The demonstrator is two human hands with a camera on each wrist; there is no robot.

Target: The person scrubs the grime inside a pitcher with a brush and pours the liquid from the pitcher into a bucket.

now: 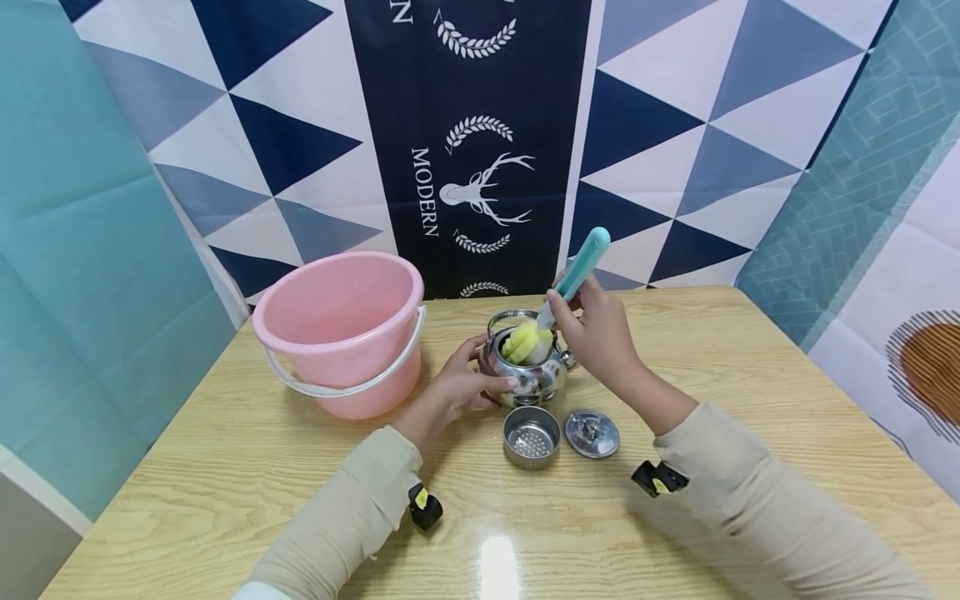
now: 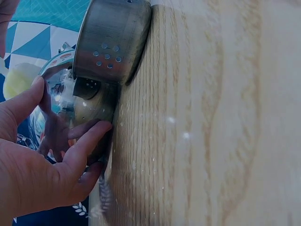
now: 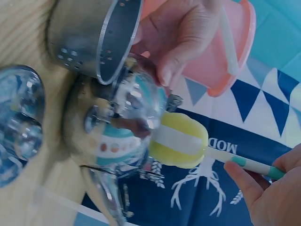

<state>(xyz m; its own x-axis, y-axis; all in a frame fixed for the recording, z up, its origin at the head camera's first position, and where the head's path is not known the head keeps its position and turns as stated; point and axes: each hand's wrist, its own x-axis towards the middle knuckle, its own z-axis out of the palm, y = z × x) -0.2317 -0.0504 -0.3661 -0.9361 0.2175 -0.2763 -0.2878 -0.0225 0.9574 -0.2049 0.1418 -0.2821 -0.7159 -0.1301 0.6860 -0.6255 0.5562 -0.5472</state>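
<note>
A shiny steel teapot stands uncovered on the wooden table. My left hand grips its left side, the thumb across the front, as the left wrist view also shows. Between thumb and fingers my right hand holds the teal-and-white handle of a sponge brush. The brush's yellow sponge head is at the pot's mouth, partly inside. In front of the pot sits a perforated steel strainer basket, and right of that lies the round metal lid.
A pink bucket with a white handle stands at the left on the table. Behind the table's far edge hangs a patterned cloth.
</note>
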